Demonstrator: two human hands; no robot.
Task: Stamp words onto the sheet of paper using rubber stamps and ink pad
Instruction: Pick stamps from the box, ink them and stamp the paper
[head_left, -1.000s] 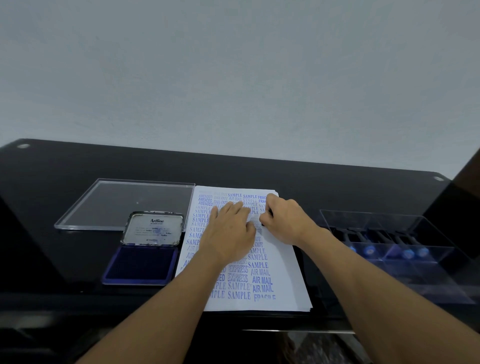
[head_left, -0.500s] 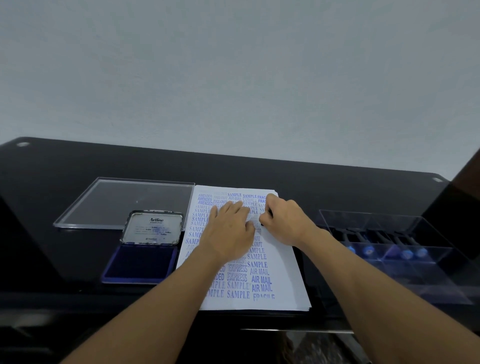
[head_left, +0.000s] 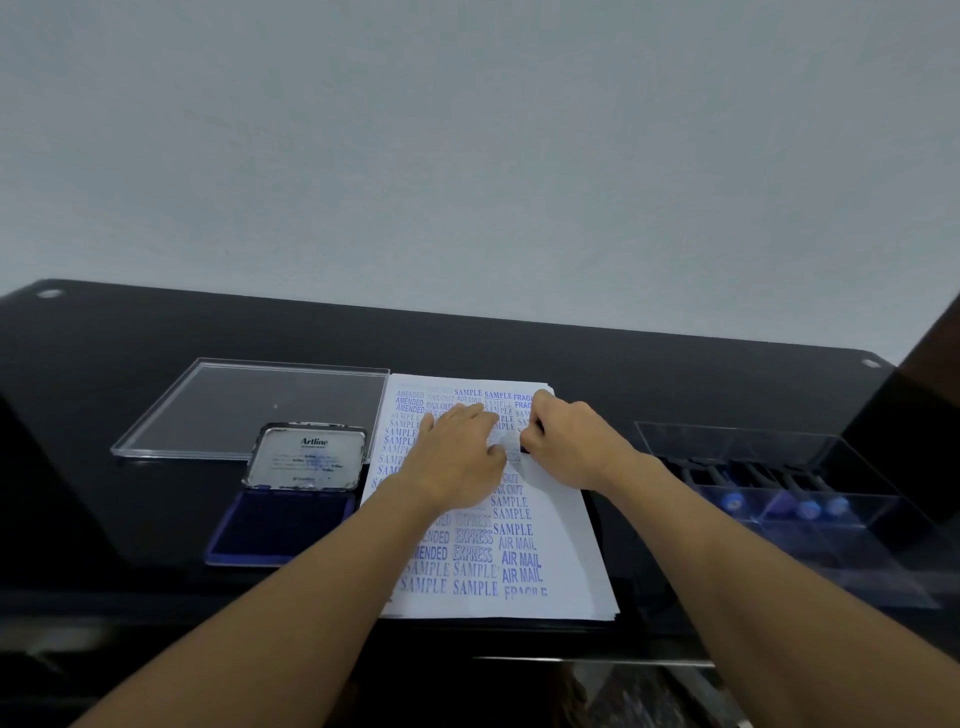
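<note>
A white sheet of paper (head_left: 566, 545) lies on the black table, covered with blue stamped words such as SAMPLE, AIR MAIL and EXPRESS. My left hand (head_left: 460, 460) lies flat on the sheet with straight fingers, pressing it down. My right hand (head_left: 569, 441) is just to its right, fingers curled round a dark rubber stamp (head_left: 527, 447) that is pressed onto the paper; the stamp is almost wholly hidden. The open blue ink pad (head_left: 283, 525) sits left of the sheet, its metal lid (head_left: 306, 457) standing up.
A clear plastic lid (head_left: 249, 405) lies flat behind the ink pad. At the right stands a clear plastic box (head_left: 831, 519) with several blue-handled stamps (head_left: 779, 499) in a row. The table's front edge runs just below the paper.
</note>
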